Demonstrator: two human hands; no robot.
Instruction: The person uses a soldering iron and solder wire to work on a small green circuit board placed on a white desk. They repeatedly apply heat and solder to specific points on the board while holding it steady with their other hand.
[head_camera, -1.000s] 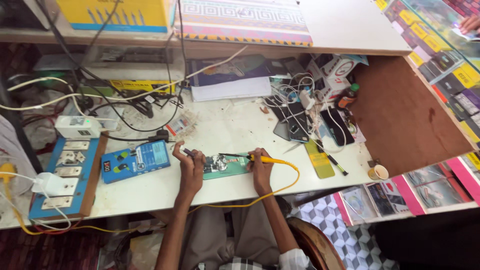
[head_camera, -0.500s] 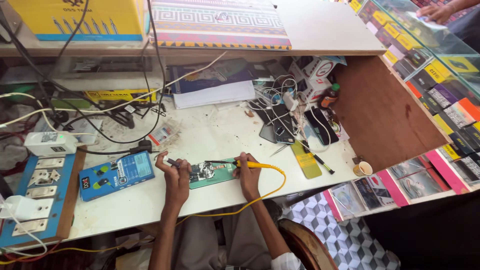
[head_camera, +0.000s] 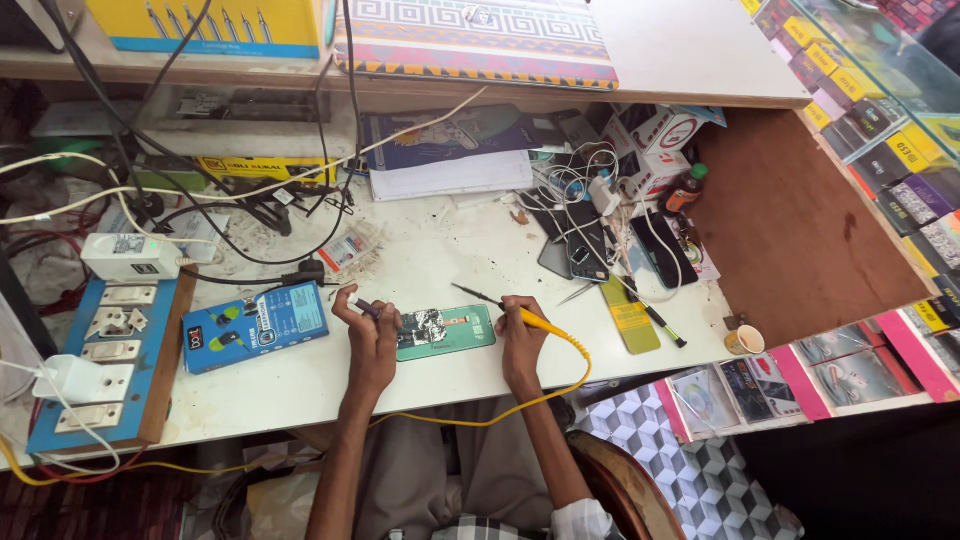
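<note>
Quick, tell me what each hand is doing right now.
Left hand: closed on a small dark tool beside the opened phone.
Right hand: closed on the yellow-handled soldering iron.

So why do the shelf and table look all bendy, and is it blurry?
Head view: the wide lens bows the shelf edge and the white table; the middle is sharp, with the left hand, right hand and green board clear; soft, even light, faint shadows.

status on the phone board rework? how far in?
Done: the opened green phone lies flat on the white bench, its board exposed. In hand: the right hand holds the yellow-handled soldering iron, tip above the phone's top edge; the left hand holds a small purple tool to the board. Left: phone not closed.
</note>
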